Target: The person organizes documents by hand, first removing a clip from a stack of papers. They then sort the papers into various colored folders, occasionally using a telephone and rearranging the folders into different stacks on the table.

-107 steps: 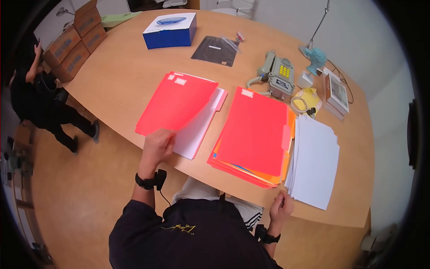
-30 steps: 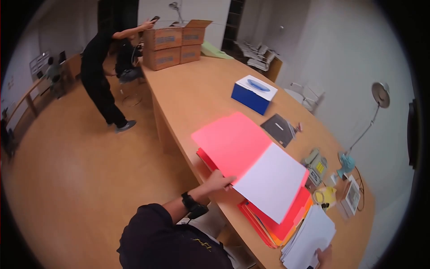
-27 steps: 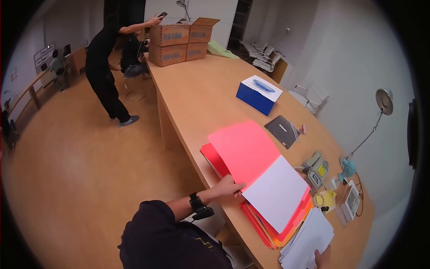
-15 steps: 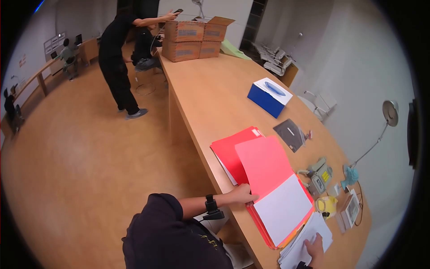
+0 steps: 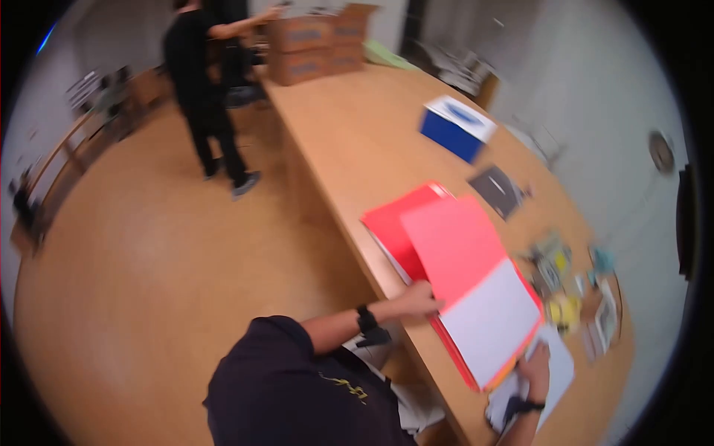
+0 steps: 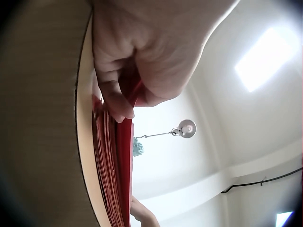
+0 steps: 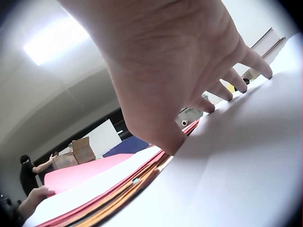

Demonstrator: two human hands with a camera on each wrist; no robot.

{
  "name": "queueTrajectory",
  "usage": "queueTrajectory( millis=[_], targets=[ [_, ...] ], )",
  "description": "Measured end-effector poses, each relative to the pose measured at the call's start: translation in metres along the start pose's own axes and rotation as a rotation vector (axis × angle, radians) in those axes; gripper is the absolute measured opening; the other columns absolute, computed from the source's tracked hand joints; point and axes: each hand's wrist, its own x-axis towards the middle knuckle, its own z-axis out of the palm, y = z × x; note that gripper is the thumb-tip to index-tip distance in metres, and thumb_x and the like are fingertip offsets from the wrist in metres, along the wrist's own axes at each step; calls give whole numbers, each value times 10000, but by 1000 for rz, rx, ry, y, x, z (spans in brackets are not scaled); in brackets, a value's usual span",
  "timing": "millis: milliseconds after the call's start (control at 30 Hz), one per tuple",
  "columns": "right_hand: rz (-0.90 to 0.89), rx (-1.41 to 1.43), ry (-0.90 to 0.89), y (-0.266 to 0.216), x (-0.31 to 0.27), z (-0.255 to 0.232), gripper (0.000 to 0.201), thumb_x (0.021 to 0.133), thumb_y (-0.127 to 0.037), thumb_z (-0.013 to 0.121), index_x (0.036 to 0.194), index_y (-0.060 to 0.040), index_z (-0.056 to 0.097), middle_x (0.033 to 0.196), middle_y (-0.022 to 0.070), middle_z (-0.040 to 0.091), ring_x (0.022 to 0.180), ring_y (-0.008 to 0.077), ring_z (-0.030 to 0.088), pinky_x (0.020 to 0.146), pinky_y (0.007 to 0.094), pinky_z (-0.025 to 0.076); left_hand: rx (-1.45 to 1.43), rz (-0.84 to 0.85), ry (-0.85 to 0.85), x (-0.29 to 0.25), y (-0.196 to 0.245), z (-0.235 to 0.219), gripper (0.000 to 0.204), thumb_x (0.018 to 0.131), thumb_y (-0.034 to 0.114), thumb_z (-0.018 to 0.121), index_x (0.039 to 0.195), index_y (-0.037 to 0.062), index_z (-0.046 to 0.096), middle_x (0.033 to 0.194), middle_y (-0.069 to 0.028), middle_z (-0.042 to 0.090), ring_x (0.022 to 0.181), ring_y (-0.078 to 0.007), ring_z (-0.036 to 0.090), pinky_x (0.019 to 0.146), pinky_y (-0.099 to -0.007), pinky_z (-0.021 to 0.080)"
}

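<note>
My left hand (image 5: 416,301) pinches the near edge of an open red folder (image 5: 457,245) at its fold. Thumb and fingers close on that red edge in the left wrist view. A white sheet (image 5: 491,323) lies in the folder's right half, and its raised cover overlaps another red folder (image 5: 394,230) on the left. Under the open folder is a pile of red and orange folders (image 7: 137,182). My right hand (image 5: 535,369) rests spread on a stack of white paper (image 5: 561,364); its fingertips (image 7: 270,75) touch the top sheet.
Behind the folders lie a dark flat sleeve (image 5: 497,191) and a blue-and-white box (image 5: 455,130). A telephone (image 5: 550,264), a yellow item (image 5: 563,312) and books (image 5: 601,327) stand to the right. Cardboard boxes (image 5: 305,48) and a person (image 5: 197,89) are at the far end.
The folder on the right-hand pile has been opened since the oldest frame. In the last half second my right hand has reached farther up the paper stack, while the left keeps its pinch.
</note>
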Motion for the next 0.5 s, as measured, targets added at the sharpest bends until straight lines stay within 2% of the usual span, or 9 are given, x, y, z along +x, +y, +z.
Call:
queueTrajectory(
  millis=[33,67,100,133,167,200,267,333,500],
  targets=[
    [2,20,15,-5,0,-2,960,854,-565,603,1425,150,313,1454,394,348,1383,523,299,1162,535,262,-56,-69,22,2,-8,4,228,846,238,627,873,22,694,671,-64,688,618,-136,679,590,-305,541],
    [10,-31,53,3,7,9,943,861,-569,592,1426,137,323,1458,382,356,1370,518,327,1160,533,267,-49,-48,22,6,-17,7,227,865,239,627,859,21,689,664,-50,681,613,-121,669,578,-296,537],
    [50,41,109,1,6,10,905,870,-553,578,1438,107,332,1455,383,359,1359,517,347,1149,539,284,-123,-13,36,0,-5,7,221,891,222,620,840,18,686,650,-43,675,608,-116,666,555,-289,526],
    [81,40,103,7,10,14,858,877,-526,567,1453,68,340,1463,364,366,1359,514,351,1130,543,317,-80,62,10,6,-23,7,211,911,201,618,843,11,680,637,-37,668,598,-113,661,537,-279,518],
    [38,-5,130,23,21,25,831,872,-514,564,1448,49,358,1451,330,401,1338,504,388,1093,553,367,-61,61,21,5,-20,6,204,913,191,625,853,3,677,630,-37,663,586,-115,658,526,-271,512],
    [105,14,105,15,15,12,817,865,-503,571,1447,33,367,1436,310,425,1312,499,418,1064,570,390,-93,-17,-3,1,-9,4,205,922,191,630,866,-1,679,634,-41,663,583,-115,657,523,-263,512],
    [203,13,76,-4,14,-1,773,852,-467,585,1435,3,394,1400,279,467,1264,484,471,1006,599,430,-162,-5,16,4,-22,6,222,935,191,642,865,-17,678,655,-48,670,578,-115,650,524,-257,515],
    [271,-16,50,-12,15,-6,704,842,-405,593,1408,-21,427,1364,254,500,1225,465,508,959,614,455,-236,-28,-12,2,-13,5,210,941,162,633,854,-25,672,678,-60,667,581,-124,641,522,-267,515],
    [327,-19,28,-22,16,-10,610,834,-327,597,1350,-27,473,1304,225,535,1193,440,529,938,601,467,-249,-25,-26,1,-11,5,189,945,137,617,864,-25,667,691,-65,664,589,-125,638,528,-274,516]
  ],
)
